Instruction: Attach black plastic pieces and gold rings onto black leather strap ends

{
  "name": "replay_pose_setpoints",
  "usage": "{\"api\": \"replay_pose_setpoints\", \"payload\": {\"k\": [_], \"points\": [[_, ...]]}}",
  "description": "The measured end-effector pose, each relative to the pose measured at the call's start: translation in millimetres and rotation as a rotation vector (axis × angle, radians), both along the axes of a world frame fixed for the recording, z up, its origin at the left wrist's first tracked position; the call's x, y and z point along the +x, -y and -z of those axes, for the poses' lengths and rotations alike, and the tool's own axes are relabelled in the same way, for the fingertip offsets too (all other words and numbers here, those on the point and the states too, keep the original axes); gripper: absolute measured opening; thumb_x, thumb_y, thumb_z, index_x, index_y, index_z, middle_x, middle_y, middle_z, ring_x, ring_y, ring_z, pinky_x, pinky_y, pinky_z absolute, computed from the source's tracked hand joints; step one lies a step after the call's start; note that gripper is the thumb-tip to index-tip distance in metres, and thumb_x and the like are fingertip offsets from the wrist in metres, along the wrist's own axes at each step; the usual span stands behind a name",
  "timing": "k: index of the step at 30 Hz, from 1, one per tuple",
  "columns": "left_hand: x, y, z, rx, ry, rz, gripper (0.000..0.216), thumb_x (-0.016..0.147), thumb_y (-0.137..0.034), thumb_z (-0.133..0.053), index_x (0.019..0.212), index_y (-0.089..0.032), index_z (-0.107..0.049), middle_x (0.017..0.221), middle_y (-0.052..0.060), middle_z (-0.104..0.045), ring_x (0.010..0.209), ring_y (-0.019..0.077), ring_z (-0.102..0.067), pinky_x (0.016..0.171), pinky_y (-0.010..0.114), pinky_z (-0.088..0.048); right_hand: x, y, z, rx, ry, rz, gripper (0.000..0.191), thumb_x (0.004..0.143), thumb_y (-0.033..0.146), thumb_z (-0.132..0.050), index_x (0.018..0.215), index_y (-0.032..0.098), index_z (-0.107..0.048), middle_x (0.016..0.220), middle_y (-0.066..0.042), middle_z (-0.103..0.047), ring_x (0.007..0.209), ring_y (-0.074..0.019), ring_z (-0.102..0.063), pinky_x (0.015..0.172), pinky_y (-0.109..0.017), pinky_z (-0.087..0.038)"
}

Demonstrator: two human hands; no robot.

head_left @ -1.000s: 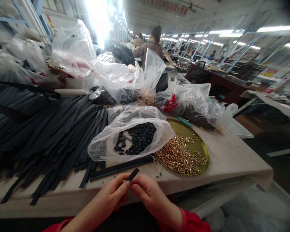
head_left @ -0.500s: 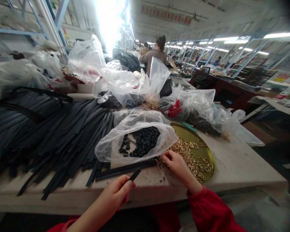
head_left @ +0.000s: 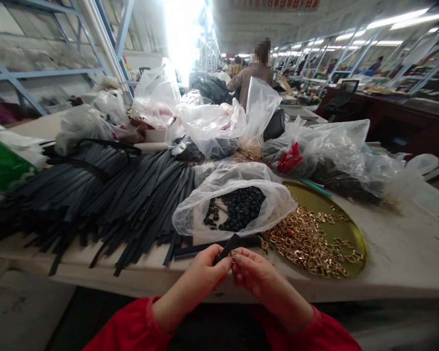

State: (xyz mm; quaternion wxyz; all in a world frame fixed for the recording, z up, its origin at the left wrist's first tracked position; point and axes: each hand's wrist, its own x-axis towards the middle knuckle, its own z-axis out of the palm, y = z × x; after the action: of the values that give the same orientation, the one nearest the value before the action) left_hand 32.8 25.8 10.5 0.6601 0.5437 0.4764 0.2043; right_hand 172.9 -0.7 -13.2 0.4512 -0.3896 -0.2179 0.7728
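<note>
Banner: red characters, unreadable | left hand: black strip

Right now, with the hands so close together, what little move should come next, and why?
I'd maybe ease the small gold-coloured piece against the black strip. The left hand holds the strip with one end sticking out, and the right hand seems to pinch the piece close beside it, though its exact shape is hidden.

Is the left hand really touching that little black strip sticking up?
Touching. The head view shows the left hand gripping the black strip between thumb and fingers, its far end poking out past them.
</note>
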Motion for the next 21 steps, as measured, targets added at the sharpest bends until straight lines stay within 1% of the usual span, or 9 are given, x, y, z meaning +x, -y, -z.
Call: {"api": "replay_pose_setpoints", "payload": {"k": [4,6,7,9,11,13,15,18,21], "points": [[-7.1,-1.4,4.8,0.008,-0.072,0.076,0.02,0.076,-0.038,-0.047,0.073,-0.018,-0.044,0.042,-0.011,-0.035,0.034,0.0046,-0.03,0.033,0.015,-0.021,-0.3,-0.8,3.9,0.229,0.236,0.06,0.026,0.061,0.03,-0.074,0.076,0.017,-0.058,0.068,0.004,-0.056,0.061,-0.0076,-0.049,0.057,-0.019,-0.037],[-9.5,-2.5,6.0,0.012,-0.075,0.133,0.02,0.077,-0.038,-0.047,0.073,-0.018,-0.044,0.043,-0.011,-0.035,0.035,0.005,-0.03,0.033,0.016,-0.022,2.5,-1.6,3.0,0.328,0.302,0.056,0.025,0.061,0.029,-0.074,0.079,0.018,-0.059,0.07,0.004,-0.057,0.066,-0.0091,-0.05,0.062,-0.021,-0.038],[-10.6,-2.9,5.7,0.021,-0.07,0.154,0.021,0.078,-0.039,-0.045,0.074,-0.018,-0.044,0.044,-0.011,-0.036,0.035,0.0051,-0.03,0.033,0.016,-0.022,3.9,-2.0,2.3,0.345,0.328,0.043,0.023,0.063,0.03,-0.072,0.078,0.018,-0.059,0.069,0.004,-0.057,0.065,-0.0091,-0.05,0.062,-0.021,-0.038],[-13.0,-3.1,3.6,0.049,-0.071,0.174,0.024,0.081,-0.041,-0.039,0.077,-0.019,-0.045,0.048,-0.01,-0.039,0.037,0.0056,-0.031,0.034,0.017,-0.024,6.3,-3.0,1.8,0.313,0.36,0.051,0.02,0.065,0.031,-0.071,0.075,0.016,-0.061,0.065,0.004,-0.056,0.061,-0.008,-0.049,0.059,-0.02,-0.038],[-15.7,-2.9,1.1,0.09,-0.112,0.182,0.027,0.084,-0.041,-0.032,0.081,-0.019,-0.046,0.051,-0.009,-0.043,0.038,0.0062,-0.034,0.036,0.017,-0.025,7.0,-4.1,3.1,0.223,0.317,0.142,0.021,0.064,0.03,-0.072,0.075,0.017,-0.061,0.061,0.005,-0.056,0.056,-0.0068,-0.049,0.056,-0.02,-0.038],[-18.3,-2.5,-0.2,0.142,-0.182,0.182,0.028,0.084,-0.041,-0.032,0.08,-0.019,-0.048,0.054,-0.008,-0.045,0.041,0.0068,-0.038,0.039,0.018,-0.028,5.7,-5.3,6.0,0.099,0.181,0.242,0.023,0.061,0.028,-0.074,0.077,0.018,-0.06,0.062,0.006,-0.056,0.055,-0.0059,-0.051,0.055,-0.019,-0.04],[-20.1,-2.1,0.2,0.172,-0.237,0.184,0.027,0.083,-0.04,-0.035,0.077,-0.018,-0.049,0.056,-0.006,-0.047,0.044,0.0075,-0.041,0.041,0.018,-0.03,3.2,-6.5,9.4,-0.019,0.027,0.305,0.026,0.058,0.025,-0.076,0.077,0.018,-0.059,0.065,0.006,-0.058,0.055,-0.0052,-0.054,0.056,-0.018,-0.044],[-21.3,-1.6,2.9,0.11,-0.215,0.163,0.028,0.082,-0.038,-0.034,0.078,-0.017,-0.05,0.057,-0.006,-0.048,0.042,0.007,-0.039,0.041,0.019,-0.03,1.3,-8.4,13.1,-0.127,-0.097,0.335,0.03,0.055,0.021,-0.078,0.078,0.019,-0.059,0.067,0.006,-0.06,0.055,-0.0047,-0.057,0.057,-0.018,-0.048],[-21.7,-1.7,4.4,-0.043,-0.104,0.113,0.029,0.08,-0.036,-0.032,0.087,-0.015,-0.051,0.062,-0.004,-0.052,0.038,0.0051,-0.036,0.038,0.017,-0.026,4.1,-10.0,13.4,-0.148,-0.102,0.357,0.029,0.055,0.019,-0.078,0.077,0.019,-0.059,0.067,0.006,-0.062,0.054,-0.0043,-0.058,0.056,-0.016,-0.05]]}}
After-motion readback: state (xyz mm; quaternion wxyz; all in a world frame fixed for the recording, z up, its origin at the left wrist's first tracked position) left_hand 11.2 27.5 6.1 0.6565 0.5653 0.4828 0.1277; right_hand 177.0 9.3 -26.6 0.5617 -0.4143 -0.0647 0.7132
